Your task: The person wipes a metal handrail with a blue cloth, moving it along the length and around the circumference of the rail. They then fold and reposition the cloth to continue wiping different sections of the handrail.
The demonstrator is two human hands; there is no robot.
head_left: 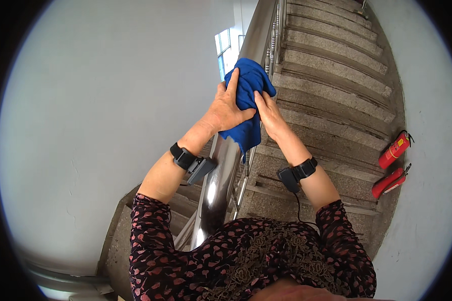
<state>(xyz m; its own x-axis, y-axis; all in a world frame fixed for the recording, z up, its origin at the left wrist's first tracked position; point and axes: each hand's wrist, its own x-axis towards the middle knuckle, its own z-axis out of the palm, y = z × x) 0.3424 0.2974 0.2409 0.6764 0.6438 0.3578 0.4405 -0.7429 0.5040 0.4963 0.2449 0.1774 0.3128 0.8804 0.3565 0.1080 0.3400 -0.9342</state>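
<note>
A blue cloth (pixel 247 83) is draped over a wide, shiny metal handrail (pixel 214 193), and its lower corner hangs down toward me. My left hand (pixel 228 109) grips the cloth from the left, index finger stretched up along it and thumb lying across it. From the right side my right hand (pixel 271 114) clasps the same cloth; the thumb shows on top, while most of its fingers are hidden by the cloth and rail. Both arms reach forward, and each wrist wears a black strap with a small dark device.
Stone steps (pixel 331 95) rise beyond the rail on the right, with metal balusters (pixel 270 50) along their edge. Two red fire extinguishers (pixel 395 149) are by the right wall (pixel 429 100). A pale wall (pixel 95 115) fills the left side.
</note>
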